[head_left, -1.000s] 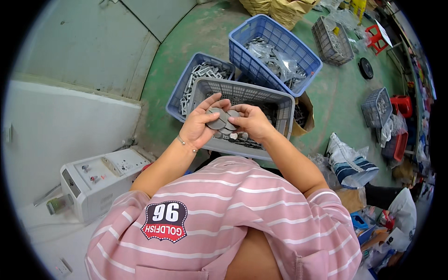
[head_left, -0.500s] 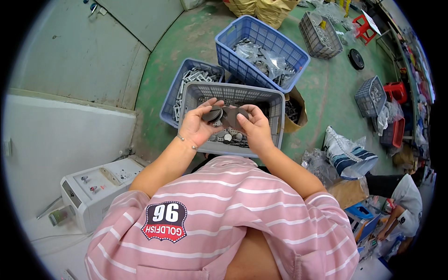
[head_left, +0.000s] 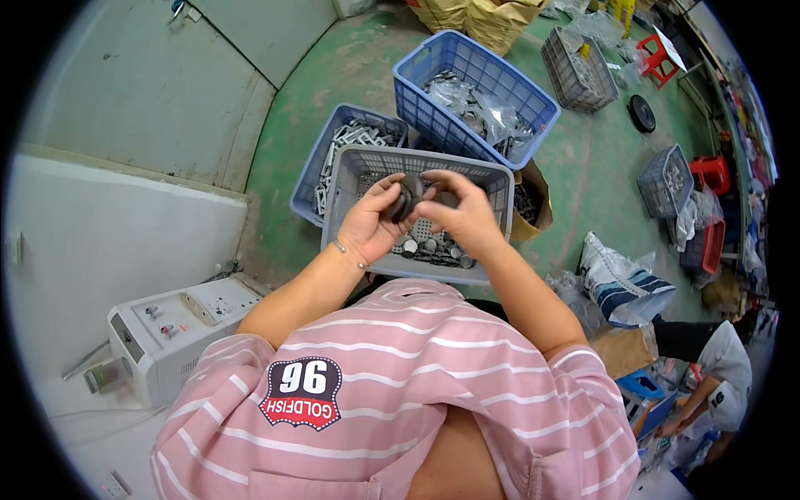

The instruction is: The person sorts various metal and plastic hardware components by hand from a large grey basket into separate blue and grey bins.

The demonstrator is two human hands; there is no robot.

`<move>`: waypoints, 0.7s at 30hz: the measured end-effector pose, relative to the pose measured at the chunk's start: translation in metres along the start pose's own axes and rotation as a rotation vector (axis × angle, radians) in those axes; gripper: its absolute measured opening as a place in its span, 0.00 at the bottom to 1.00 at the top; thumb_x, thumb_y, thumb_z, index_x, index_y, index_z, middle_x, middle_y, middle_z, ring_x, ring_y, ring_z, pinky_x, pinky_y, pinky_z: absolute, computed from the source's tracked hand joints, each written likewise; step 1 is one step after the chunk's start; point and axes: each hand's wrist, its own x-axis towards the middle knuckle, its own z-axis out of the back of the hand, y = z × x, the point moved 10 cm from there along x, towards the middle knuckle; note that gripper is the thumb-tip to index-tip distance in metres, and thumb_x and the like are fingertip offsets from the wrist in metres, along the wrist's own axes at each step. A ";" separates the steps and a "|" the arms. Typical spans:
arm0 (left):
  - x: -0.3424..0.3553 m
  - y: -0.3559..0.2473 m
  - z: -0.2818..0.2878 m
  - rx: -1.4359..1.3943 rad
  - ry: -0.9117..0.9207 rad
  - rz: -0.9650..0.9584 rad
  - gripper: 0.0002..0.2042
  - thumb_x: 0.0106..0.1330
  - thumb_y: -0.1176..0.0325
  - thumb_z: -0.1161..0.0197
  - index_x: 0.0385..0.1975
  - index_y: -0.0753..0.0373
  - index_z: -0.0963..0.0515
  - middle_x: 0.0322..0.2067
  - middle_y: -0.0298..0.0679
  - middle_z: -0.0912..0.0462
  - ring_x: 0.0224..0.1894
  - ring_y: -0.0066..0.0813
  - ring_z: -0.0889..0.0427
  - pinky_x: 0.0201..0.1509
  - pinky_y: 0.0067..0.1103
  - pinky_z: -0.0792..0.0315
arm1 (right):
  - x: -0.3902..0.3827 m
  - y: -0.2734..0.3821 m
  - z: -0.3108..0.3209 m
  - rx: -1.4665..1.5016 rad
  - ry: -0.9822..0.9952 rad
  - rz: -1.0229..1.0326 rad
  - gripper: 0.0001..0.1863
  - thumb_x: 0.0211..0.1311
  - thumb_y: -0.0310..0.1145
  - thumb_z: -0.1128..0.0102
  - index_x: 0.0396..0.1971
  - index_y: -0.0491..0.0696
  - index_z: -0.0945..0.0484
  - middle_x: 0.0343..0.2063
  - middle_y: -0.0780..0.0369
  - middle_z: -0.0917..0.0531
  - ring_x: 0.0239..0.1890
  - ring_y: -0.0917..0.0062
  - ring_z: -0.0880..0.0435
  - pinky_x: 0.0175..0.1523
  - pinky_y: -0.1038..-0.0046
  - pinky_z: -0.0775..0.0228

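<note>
Over the grey plastic crate (head_left: 335,196), my left hand (head_left: 371,223) is closed round several dark round discs (head_left: 406,200), stacked and tilted between thumb and fingers. My right hand (head_left: 467,218) is beside it, fingers curled, with a dark, blurred disc (head_left: 447,199) between thumb and fingers. Its fingertips come close to the stack; whether they touch it I cannot tell. Below both hands, small round parts (head_left: 432,245), some pale and some dark, lie loose on the crate's perforated bottom.
Behind the grey crate stand a blue crate (head_left: 533,133) of bagged metal parts and another blue crate (head_left: 304,187) of silvery brackets. A cardboard box (head_left: 542,218) adjoins on the right. A white machine (head_left: 179,329) stands left. Another person (head_left: 723,375) works at lower right.
The discs are now gathered upright in my left hand. My right hand has turned and shifted slightly right. More of the small parts in the crate show below.
</note>
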 end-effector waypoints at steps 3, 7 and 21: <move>-0.009 -0.002 -0.011 0.230 0.003 -0.044 0.10 0.64 0.73 0.53 0.45 0.61 0.31 0.40 0.43 0.27 0.42 0.36 0.24 0.46 0.33 0.25 | 0.005 -0.033 0.001 0.118 -0.017 -0.156 0.16 0.53 0.30 0.41 0.41 0.39 0.28 0.31 0.63 0.23 0.27 0.84 0.25 0.25 0.83 0.31; -0.015 -0.003 -0.024 0.257 0.190 0.022 0.14 0.66 0.71 0.57 0.50 0.66 0.36 0.49 0.46 0.31 0.52 0.38 0.30 0.52 0.38 0.30 | 0.002 -0.050 0.011 0.596 -0.077 -0.210 0.12 0.53 0.29 0.43 0.38 0.43 0.28 0.33 0.61 0.22 0.31 0.77 0.21 0.30 0.74 0.27; -0.011 -0.005 -0.011 0.326 0.068 0.007 0.18 0.67 0.63 0.58 0.46 0.73 0.34 0.47 0.50 0.31 0.48 0.39 0.28 0.53 0.31 0.31 | 0.002 -0.039 -0.001 0.117 0.000 -0.108 0.21 0.41 0.29 0.34 0.39 0.44 0.28 0.33 0.63 0.25 0.30 0.77 0.24 0.28 0.76 0.29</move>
